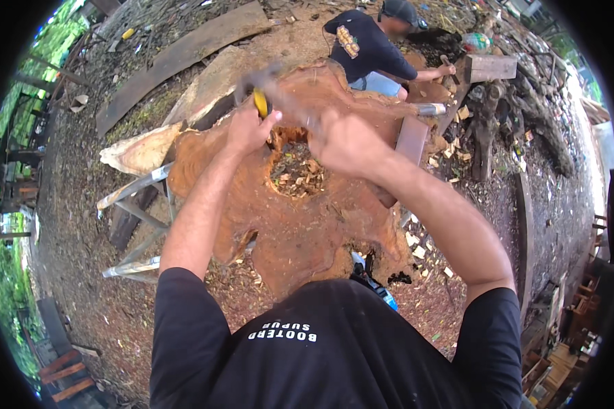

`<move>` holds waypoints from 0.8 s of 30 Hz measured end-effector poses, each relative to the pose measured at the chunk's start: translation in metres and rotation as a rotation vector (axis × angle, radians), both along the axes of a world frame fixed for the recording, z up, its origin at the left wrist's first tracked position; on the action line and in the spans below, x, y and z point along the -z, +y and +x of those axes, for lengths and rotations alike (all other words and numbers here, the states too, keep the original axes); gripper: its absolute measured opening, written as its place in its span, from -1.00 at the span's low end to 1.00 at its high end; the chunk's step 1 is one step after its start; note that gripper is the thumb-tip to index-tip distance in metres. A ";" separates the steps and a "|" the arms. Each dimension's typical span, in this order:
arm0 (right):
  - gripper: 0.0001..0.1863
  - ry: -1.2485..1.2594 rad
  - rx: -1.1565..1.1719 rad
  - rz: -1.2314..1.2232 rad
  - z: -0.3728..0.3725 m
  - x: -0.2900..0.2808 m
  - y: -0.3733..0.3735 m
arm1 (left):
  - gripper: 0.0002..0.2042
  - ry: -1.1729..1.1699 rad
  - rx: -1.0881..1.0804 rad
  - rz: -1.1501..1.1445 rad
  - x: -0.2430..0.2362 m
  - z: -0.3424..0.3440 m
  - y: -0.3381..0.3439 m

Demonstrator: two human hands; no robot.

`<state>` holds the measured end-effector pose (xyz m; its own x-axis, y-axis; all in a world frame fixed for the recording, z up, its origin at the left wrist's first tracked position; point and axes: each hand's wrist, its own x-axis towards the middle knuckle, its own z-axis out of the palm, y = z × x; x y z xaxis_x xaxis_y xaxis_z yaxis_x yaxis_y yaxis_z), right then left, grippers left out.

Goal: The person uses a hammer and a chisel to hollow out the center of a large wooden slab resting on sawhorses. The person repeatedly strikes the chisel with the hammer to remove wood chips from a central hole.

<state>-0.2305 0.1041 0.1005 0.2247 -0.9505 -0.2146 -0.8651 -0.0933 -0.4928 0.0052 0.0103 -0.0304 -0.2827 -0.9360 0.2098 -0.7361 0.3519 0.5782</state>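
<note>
A large reddish-brown wood slab [300,235] with an irregular outline lies in front of me. Near its far edge my left hand [251,129] is closed around a chisel with a yellow and black handle [260,102]; the blade is mostly hidden. My right hand [348,143], smeared by motion, grips a hammer [280,92]. The blurred hammer head is right at the top of the chisel handle; whether they touch, I cannot tell. Just below both hands, a ragged hole [297,177] in the slab shows wood chips beneath.
A co-worker [368,51] in a dark shirt and cap crouches beyond the slab, gripping a tool. Metal trestle legs [140,218] stand at the left. A long plank [184,58] lies behind. Roots [518,116] and a wood block [491,68] are at the far right.
</note>
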 end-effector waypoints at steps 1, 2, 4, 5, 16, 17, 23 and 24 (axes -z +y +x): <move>-0.53 0.025 -0.010 -0.042 0.008 0.005 0.004 | -0.59 -0.005 0.028 -0.131 0.008 0.007 -0.003; -0.50 -0.037 -0.011 0.012 0.006 0.004 -0.001 | -0.60 0.014 0.040 -0.254 0.017 0.013 -0.005; -0.46 -0.088 0.002 0.084 -0.005 -0.018 -0.001 | -0.59 0.052 0.045 -0.090 0.007 0.003 -0.001; -0.47 -0.111 0.033 0.054 -0.011 -0.026 0.001 | -0.59 0.083 0.049 0.072 0.000 -0.003 0.004; -0.51 -0.156 0.119 -0.133 0.004 0.008 0.015 | -0.56 0.016 0.008 0.113 -0.002 -0.003 0.005; -0.51 -0.127 0.109 -0.068 0.003 0.018 0.016 | -0.60 -0.030 -0.004 0.000 0.009 -0.003 0.006; -0.53 -0.255 0.171 -0.087 -0.009 -0.032 0.026 | -0.62 0.019 0.029 0.107 -0.004 -0.009 0.011; -0.55 -0.331 0.187 -0.157 -0.009 -0.047 0.029 | -0.61 -0.011 0.020 0.120 -0.005 -0.010 0.009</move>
